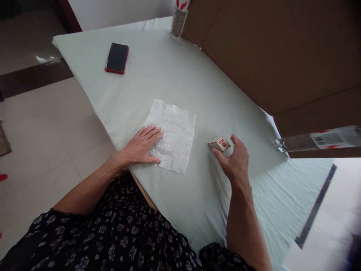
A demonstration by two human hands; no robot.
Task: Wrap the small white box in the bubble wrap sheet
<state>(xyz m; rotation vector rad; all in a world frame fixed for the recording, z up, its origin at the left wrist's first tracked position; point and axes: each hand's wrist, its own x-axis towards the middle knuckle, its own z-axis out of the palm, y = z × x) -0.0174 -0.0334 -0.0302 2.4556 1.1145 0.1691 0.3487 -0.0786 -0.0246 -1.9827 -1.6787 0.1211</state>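
Note:
A sheet of bubble wrap (176, 130) lies flat on the cloth-covered table. My left hand (142, 145) rests open on its left edge, the fingers stretched out and the thumb apart. To the right of the sheet is a small box (221, 143), beige with a red label and a round reddish picture. My right hand (235, 160) is closed around the box, with the thumb on its near side and the index finger by its right end. The remaining fingers of that hand are mostly hidden.
A phone in a red case (117, 58) lies at the far left of the table (146, 71). Brown cardboard panels (254, 49) stand along the right side. Two clear plastic-looking items, one upright (178, 23) and one lengthwise (324, 139), are against the cardboard.

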